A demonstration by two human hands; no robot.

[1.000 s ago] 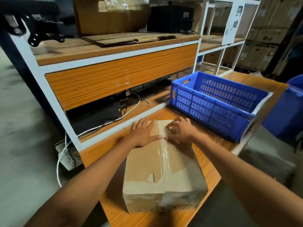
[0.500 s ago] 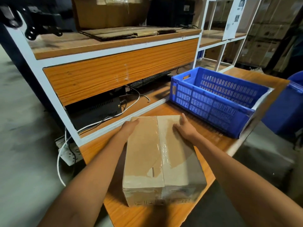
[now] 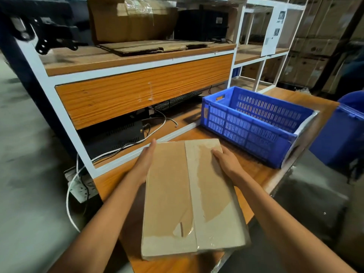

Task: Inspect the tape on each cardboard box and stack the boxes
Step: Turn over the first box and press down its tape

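Observation:
One brown cardboard box (image 3: 169, 194) is held between my two hands above the wooden table (image 3: 258, 170), its top face turned toward me. Clear tape (image 3: 192, 186) runs down the middle seam, with wrinkled, torn film near the close end (image 3: 184, 231). My left hand (image 3: 145, 162) lies flat against the box's left side, fingers straight. My right hand (image 3: 226, 162) presses the right side at the far corner, thumb at the top edge. The box hides its other faces.
An empty blue plastic crate (image 3: 252, 133) stands on the table just beyond and right of the box. Behind is a white-framed shelf (image 3: 137, 64) holding a large cardboard box (image 3: 130, 18) and flattened cardboard (image 3: 149, 47). A black device (image 3: 118, 134), cables and keyboard (image 3: 177, 99) sit below.
My hands slid from the top of the box to its two sides. The box has since come up nearer to me, so its front face no longer shows.

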